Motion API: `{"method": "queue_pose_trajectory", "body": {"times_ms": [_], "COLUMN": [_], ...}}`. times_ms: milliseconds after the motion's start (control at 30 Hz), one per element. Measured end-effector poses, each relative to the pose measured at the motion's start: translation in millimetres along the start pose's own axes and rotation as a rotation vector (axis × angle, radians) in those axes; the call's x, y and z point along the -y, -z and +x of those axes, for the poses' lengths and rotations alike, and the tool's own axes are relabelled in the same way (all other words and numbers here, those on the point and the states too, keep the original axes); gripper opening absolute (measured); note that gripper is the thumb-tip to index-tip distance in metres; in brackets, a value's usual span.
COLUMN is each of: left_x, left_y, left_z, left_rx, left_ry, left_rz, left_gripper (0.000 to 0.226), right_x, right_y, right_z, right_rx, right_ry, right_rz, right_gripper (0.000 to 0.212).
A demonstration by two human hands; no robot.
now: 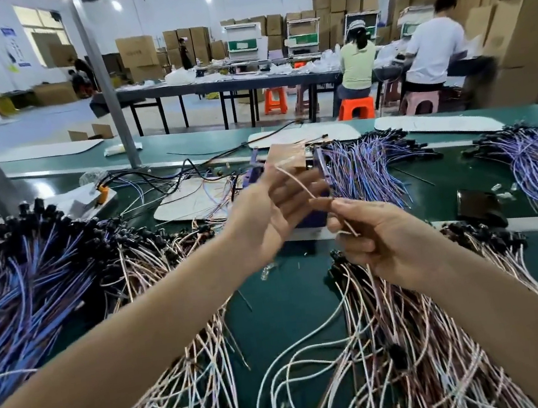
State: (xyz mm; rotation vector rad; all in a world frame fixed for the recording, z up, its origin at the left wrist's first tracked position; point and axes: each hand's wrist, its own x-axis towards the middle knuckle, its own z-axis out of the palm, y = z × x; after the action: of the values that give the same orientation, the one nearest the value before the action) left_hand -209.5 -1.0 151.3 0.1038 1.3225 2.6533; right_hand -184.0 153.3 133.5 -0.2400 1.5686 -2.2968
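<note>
1. The thin pale wire [295, 182] sits just above the centre of the frame, held in the air over the green surface [275, 310], slanting from upper left down to lower right.
2. Its lower stretch is in the right grip [381, 240], pinched between thumb and forefinger at the hand's upper left tip. A short length shows again beside the curled fingers below.
3. Its upper stretch crosses the fingers of the left grip [270, 214]. That hand is blurred, so I cannot tell whether it clamps the wire or merely touches it (the fingers look stretched out rather than curled).
4. The left forearm comes in from the lower left of the frame and rises towards the centre, the hand turned edge-on with its fingers aimed to the upper right.
5. The right forearm comes in from the lower right, with the back of the hand turned to the camera. The two hands are close together, joined by the wire.
6. Loose pale wires [320, 380] lie heaped on the surface under both arms, and a blue bundle [16, 308] lies at the left edge.
</note>
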Motion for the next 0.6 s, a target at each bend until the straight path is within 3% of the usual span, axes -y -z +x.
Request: {"method": "queue_pose_trajectory", "body": {"times_ms": [100,233,333,433,600], "left_x": [-20.5,-24.1,-23.3,-18.9,-3.4], "left_y": [-4.4,0.8,18.3,40.6,75.0], "left_z": [31.9,58.1,70.9,83.7,105.6], "left_rx": [-0.209,-0.331,-0.345,-0.393,-0.456], "left_ry": [-0.097,-0.238,-0.337,-0.471,-0.536], "left_rz": [-0.055,0.121,0.346,0.716,1.198], "left_gripper": [0.029,0.026,0.02,0.009,0.011], "right_x": [-7.4,-14.3,-7.5,6.4,4.1], "right_y": [12.1,20.5,30.3,45.0,51.1], "right_z": [3.6,11.8,30.2,59.3,109.2], "right_rx": [-0.044,-0.094,-0.258,-0.504,-0.601], "right_ry": [-0.026,-0.051,-0.004,0.121,0.257], "right_rz": [-0.006,-0.064,-0.166,-0.298,-0.436], "right_gripper": [0.028,0.022,0.019,0.018,0.013]}}
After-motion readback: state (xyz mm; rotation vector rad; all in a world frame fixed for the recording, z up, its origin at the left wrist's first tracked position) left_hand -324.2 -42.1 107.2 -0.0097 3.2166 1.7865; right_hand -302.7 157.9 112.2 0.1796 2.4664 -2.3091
